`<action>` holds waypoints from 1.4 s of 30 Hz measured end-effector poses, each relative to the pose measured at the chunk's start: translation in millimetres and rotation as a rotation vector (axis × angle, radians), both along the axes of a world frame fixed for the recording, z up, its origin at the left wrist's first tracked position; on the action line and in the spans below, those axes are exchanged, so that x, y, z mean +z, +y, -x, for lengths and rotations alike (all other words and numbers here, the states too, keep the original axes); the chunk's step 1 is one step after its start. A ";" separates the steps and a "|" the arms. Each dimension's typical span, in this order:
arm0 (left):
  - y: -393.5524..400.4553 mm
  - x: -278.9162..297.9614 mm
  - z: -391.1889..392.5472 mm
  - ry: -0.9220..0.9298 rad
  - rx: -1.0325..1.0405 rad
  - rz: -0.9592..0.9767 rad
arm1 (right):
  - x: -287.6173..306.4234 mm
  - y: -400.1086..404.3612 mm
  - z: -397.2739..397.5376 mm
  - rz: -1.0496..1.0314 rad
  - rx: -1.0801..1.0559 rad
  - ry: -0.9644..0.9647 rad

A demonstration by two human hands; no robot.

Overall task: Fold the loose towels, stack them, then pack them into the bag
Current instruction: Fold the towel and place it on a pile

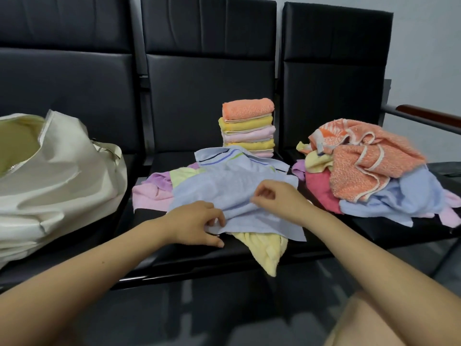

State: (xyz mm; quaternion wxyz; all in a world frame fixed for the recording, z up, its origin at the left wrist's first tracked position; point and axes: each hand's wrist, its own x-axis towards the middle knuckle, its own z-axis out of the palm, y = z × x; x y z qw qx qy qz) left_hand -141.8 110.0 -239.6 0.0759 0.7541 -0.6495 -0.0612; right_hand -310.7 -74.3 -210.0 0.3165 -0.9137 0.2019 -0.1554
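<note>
Right in the middle of the frame, both hands pinch a soft light blue towel with striped edge (234, 186) that lies on the black padded seat (194, 253): the left hand (197, 222) has its grip closed on the near edge, and the right hand (277, 196) has its grip closed on a raised fold. Behind it stands a neat stack of folded orange, yellow and pink towels (248, 127). A messy pile of loose towels (369, 171) sits at the right, and the open cream cloth bag (62, 181) sits at the left.
</note>
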 end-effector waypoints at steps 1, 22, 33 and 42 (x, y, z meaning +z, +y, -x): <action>1.4 -1.4 -0.6 -0.016 -0.008 -0.008 | -1.2 8.3 3.6 -0.031 0.118 0.080; -8.2 39.8 -43.4 -0.164 0.193 0.365 | 5.3 -38.7 1.3 0.253 -0.119 0.151; -37.0 20.5 -76.7 0.412 0.508 0.513 | -6.2 -79.7 -8.3 -0.512 -0.694 -0.349; -79.9 18.6 -68.1 0.656 0.695 0.437 | -21.2 -79.1 -43.2 -0.581 -0.486 -0.187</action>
